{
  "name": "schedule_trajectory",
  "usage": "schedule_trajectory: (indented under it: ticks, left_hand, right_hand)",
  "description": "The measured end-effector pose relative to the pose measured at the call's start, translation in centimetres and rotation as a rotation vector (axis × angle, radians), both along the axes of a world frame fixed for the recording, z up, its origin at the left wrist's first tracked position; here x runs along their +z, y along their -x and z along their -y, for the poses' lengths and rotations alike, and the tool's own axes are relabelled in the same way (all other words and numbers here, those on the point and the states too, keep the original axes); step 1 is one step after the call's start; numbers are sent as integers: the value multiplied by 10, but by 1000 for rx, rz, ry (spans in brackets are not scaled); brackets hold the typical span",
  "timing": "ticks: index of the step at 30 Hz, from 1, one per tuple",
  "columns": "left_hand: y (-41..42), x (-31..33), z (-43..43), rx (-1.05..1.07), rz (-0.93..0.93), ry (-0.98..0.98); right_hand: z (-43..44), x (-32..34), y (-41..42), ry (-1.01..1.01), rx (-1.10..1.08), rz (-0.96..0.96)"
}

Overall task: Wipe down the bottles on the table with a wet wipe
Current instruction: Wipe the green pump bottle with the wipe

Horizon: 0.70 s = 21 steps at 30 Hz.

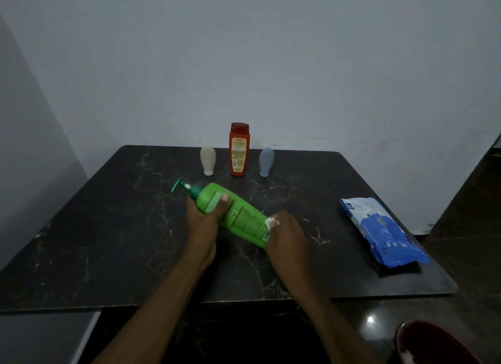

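Left grip (204,220) clamps the stiff, likely slick green pump bottle (244,216) below its neck; right grip (285,236) pinches a wet wipe (272,222) against its base.

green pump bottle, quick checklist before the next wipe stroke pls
1. Left hand grips the green pump bottle near its pump end: ok
2. Right hand holds the wet wipe against the bottle's base end: ok
3. Bottle resting on the table or lifted: cannot tell
4. Red bottle, beige bottle and blue-grey bottle upright at the back, apart from the hands: ok
5. Wipes pack lying on the table's right side: ok
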State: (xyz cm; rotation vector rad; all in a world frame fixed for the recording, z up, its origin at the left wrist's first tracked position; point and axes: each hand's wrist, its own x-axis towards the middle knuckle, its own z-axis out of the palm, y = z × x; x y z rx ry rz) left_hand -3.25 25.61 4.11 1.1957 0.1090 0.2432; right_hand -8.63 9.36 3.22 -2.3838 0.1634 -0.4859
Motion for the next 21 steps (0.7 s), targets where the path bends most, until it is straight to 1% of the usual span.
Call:
schedule_trajectory:
  ticks: [2,5,7,8,9,12,14,15,16,18,20,21]
  left_hand:
    - [2,12,13,50,2,-64]
    - [3,16,29,72,9,-150]
    - [4,16,32,48,14,-296]
    - [4,15,31,34,27,-377]
    - [4,16,29,24,49,-464]
    - [6,22,20,-47,140,-764]
    - [7,25,15,-146,198,-1032]
    - [8,26,14,-202,217,-1167]
    - [8,27,13,-248,228,-1285]
    - [10,27,12,-309,245,-1462]
    - [13,27,13,-341,280,-1587]
    - [16,28,14,-357,302,-1634]
  right_hand:
    - [-12,-4,6,-37,-8,37]
    - [-31,-14,15,-258,44,99]
    - [-38,-21,22,-427,115,83]
    - [-38,-26,24,-472,138,73]
    - [-34,-29,25,-474,145,69]
    - [-12,-21,25,-456,105,132]
    - [9,-6,23,-453,83,165]
    - [19,4,23,-419,82,171]
    - [28,12,22,-367,76,197]
    - [43,21,21,-203,41,306]
    - [50,21,20,-49,31,397]
    - [53,18,20,25,43,400]
